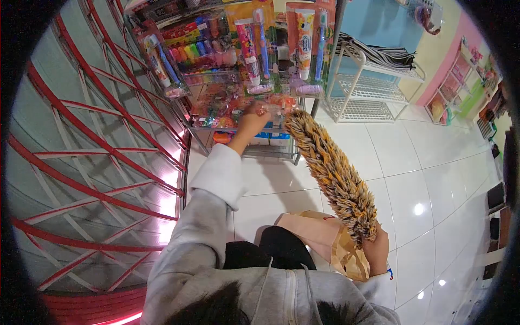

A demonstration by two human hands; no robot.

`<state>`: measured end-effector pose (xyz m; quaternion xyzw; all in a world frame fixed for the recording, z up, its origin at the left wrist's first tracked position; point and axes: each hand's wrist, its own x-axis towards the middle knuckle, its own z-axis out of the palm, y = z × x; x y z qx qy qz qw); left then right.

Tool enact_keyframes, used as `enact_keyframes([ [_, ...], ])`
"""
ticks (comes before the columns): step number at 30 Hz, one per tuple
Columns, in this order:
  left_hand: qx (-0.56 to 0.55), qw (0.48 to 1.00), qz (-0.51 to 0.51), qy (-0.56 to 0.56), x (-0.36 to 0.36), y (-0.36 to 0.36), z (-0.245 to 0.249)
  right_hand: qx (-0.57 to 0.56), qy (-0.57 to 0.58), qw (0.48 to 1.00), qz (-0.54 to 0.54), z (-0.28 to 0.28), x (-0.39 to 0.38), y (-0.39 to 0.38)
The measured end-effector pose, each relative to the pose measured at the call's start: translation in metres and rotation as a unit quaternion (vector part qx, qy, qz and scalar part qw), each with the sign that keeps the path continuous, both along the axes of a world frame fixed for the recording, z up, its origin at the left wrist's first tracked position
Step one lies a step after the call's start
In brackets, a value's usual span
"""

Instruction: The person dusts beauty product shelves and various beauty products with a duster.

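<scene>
My left hand (253,122) reaches forward to the shelf's middle tier, its fingers closed on a clear plastic package (277,112). Small packaged goods (216,111) lie on that tier around it. In my right hand (377,250), low on the right, is the near end of a fluffy brown-and-yellow duster (333,176). The duster slants up and left, its far tip close to the shelf edge beside my left hand. Just left of my right hand, a brown paper bag (309,232) stands by my knees, partly behind the duster.
Toothpaste-and-toothbrush packs (252,51) hang across the front of the display rack (297,157). A red-and-white folding gate (97,157) runs along the left. A white wire rack (368,89) with striped cloth (379,54) on top stands behind to the right, over white floor tiles (417,189).
</scene>
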<state>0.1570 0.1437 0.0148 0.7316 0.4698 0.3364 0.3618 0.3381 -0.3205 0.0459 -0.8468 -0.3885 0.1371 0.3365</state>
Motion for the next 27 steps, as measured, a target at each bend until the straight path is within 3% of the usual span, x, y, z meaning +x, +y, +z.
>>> enact_keyframes([
  [3,-0.159,0.954,-0.009,-0.254,-0.019,-0.015,0.028,0.019,0.012,1.000,0.002,-0.005,0.004,-0.002],
  [6,-0.234,0.803,-0.103,-0.538,-0.061,-0.027,0.028,0.035,0.046,0.998,-0.001,-0.007,0.001,0.002],
  [7,-0.341,0.724,-0.105,-0.590,-0.074,-0.034,0.030,0.037,0.061,0.997,0.001,-0.004,-0.001,0.003],
  [10,-0.396,0.627,-0.116,-0.661,-0.091,-0.067,0.015,0.049,0.078,0.996,0.017,-0.002,-0.008,0.009],
  [14,-0.435,0.670,-0.090,-0.594,-0.113,-0.099,-0.019,0.018,0.107,0.994,0.002,-0.010,-0.014,0.010],
  [18,-0.426,0.718,-0.083,-0.544,-0.130,-0.123,-0.026,0.060,0.077,0.995,0.038,-0.001,-0.027,0.017],
  [24,-0.403,0.721,-0.059,-0.560,-0.146,-0.135,-0.023,0.049,0.032,0.992,0.108,-0.029,-0.062,0.036],
  [27,-0.381,0.699,-0.083,-0.599,-0.155,-0.141,-0.024,0.056,-0.009,0.968,0.246,-0.020,-0.090,0.050],
])
